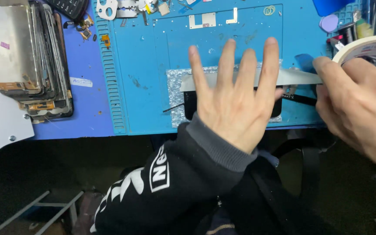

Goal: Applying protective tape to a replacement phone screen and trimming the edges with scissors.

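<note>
**Tape strip drawn across dark panel, left hand flat on top**

Table (88,117): blue surface, with a lighter blue mat (144,65) on it filling most of the view.

Stack (27,56) of old phone frames and screens at 9 o'clock, edges ragged.

Left hand (236,93): centre, flat and fully spread, fingers toward 12 o'clock, gripping nothing. It presses down on a dark panel (190,109) lying on a silvery sheet (176,82).

Right hand (362,109): at 3 o'clock, fingers curled in a closed grip around a tape roll (366,48).

Tape strip (292,76): pale, stretched level from the roll toward 9 o'clock, across the panel's top edge and under the left fingers.

Small bits at 12 o'clock: metal plates (202,20), tools, and purple picks (328,22) toward 1 o'clock.

Handling, as judged: tape is light, limp, sticky, and prone to folding on itself, so keep it taut and hold it by the roll. The panel looks thin, stiff and brittle; flat palm pressure suits it better than pinching the edges.
</note>
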